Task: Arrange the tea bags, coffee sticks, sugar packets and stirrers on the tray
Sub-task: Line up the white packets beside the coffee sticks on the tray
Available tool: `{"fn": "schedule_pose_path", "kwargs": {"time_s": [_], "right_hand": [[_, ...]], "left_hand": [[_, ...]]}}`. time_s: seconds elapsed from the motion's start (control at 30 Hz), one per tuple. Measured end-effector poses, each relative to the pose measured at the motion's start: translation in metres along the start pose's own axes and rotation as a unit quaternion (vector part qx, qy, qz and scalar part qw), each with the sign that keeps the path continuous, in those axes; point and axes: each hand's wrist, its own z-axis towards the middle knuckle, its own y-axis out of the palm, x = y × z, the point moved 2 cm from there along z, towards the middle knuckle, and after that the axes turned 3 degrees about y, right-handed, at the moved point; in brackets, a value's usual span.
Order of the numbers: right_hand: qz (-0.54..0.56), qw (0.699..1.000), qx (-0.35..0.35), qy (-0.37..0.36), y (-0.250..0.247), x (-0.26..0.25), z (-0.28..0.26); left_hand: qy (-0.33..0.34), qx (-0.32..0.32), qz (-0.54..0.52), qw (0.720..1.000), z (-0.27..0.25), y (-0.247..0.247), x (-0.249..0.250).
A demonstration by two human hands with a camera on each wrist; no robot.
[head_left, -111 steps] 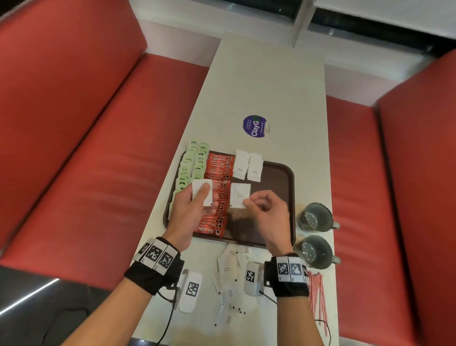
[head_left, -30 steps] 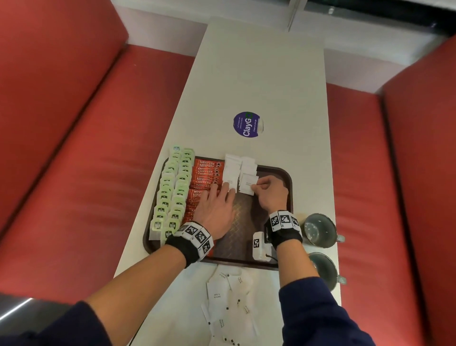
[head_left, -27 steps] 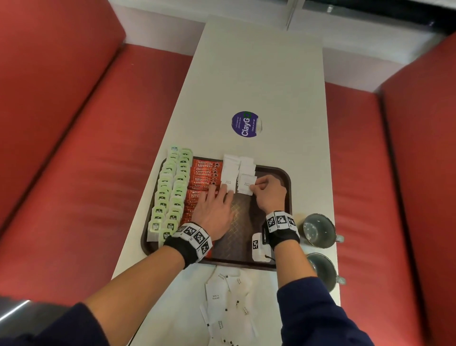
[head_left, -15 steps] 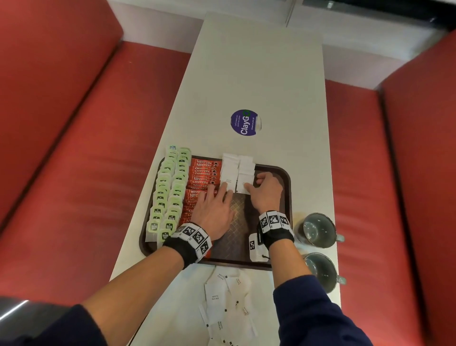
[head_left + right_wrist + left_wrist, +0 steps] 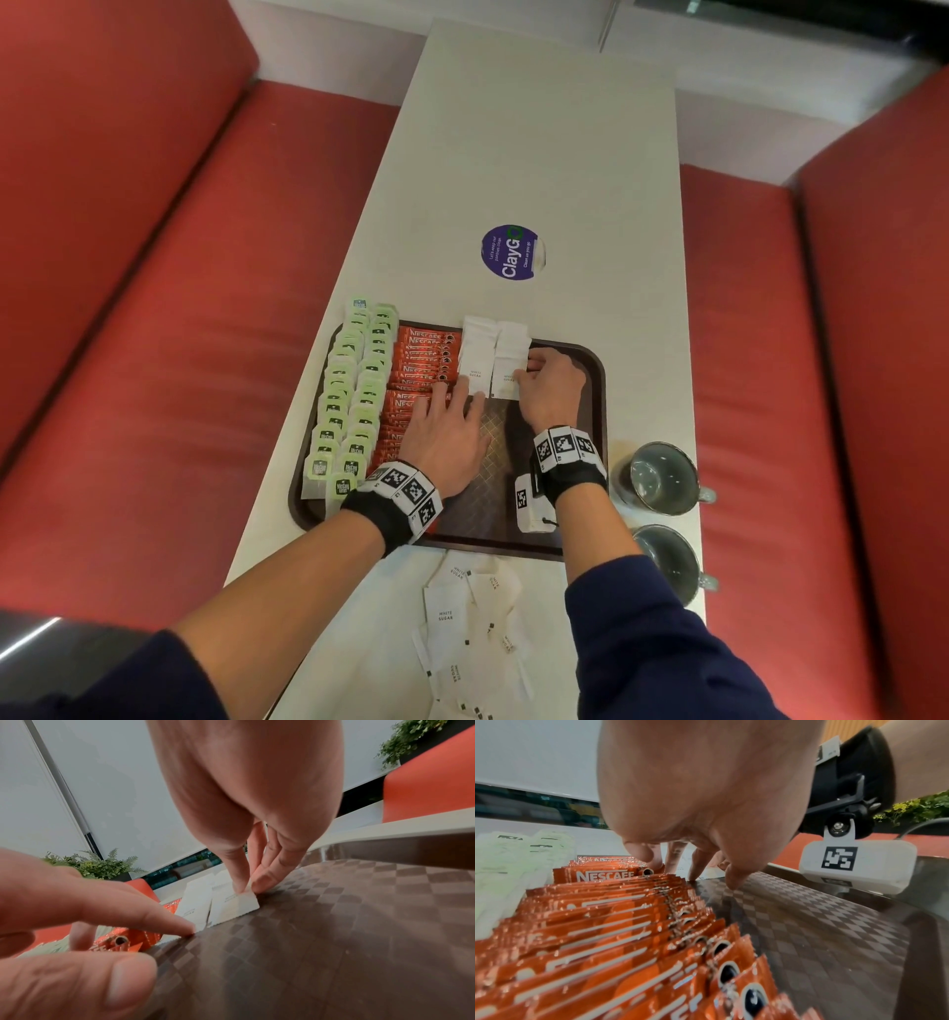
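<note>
Pinching right sugar packet (image 5: 237, 902) edge, right hand (image 5: 552, 390) fingers (image 5: 240, 880), left hand (image 5: 444, 442) fingers flat beside it.

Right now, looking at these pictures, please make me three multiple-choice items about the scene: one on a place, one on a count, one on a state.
1. Where do the loose sugar packets lie?
A. on the table, nearer the person than the tray
B. inside a cup
C. on the red seat

2. How many cups stand to the right of the tray?
A. one
B. two
C. four

3. What is the right hand doing?
A. hanging idle over the seat
B. lifting a cup
C. pinching a white sugar packet on the tray

Answers:
1 A: the head view shows the pile on the white table below the tray's near edge.
2 B: two grey cups sit one behind the other.
3 C: the right wrist view shows thumb and finger closed on the packet's corner.
</note>
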Motion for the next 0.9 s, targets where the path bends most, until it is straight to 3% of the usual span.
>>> {"fn": "schedule_pose_path", "kwargs": {"time_s": [0.2,0.3,0.5,0.6,0.77,0.9], "right_hand": [[0.014,1.000,0.007,-0.004,-0.010,-0.010,-0.010],[0.054,0.998,0.032,-0.023,-0.030,-0.023,-0.030],[0.100,0.994,-0.007,-0.052,-0.078,-0.041,-0.123],[0.091,0.994,-0.043,-0.044,-0.091,-0.034,-0.182],[-0.001,0.995,-0.100,-0.017,-0.080,0.009,-0.252],[-0.110,0.978,-0.156,0.080,-0.060,0.056,-0.291]], "left_hand": [[0.006,0.023,-0.016,1.000,-0.005,-0.008,0.000],[0.030,0.075,-0.097,0.992,-0.021,-0.024,-0.001],[0.073,0.110,-0.371,0.919,-0.100,-0.059,-0.009],[0.059,0.077,-0.407,0.908,-0.145,-0.050,-0.013],[0.026,-0.027,-0.364,0.931,-0.193,-0.006,-0.014],[0.005,-0.093,-0.301,0.949,-0.217,0.028,-0.002]]}}
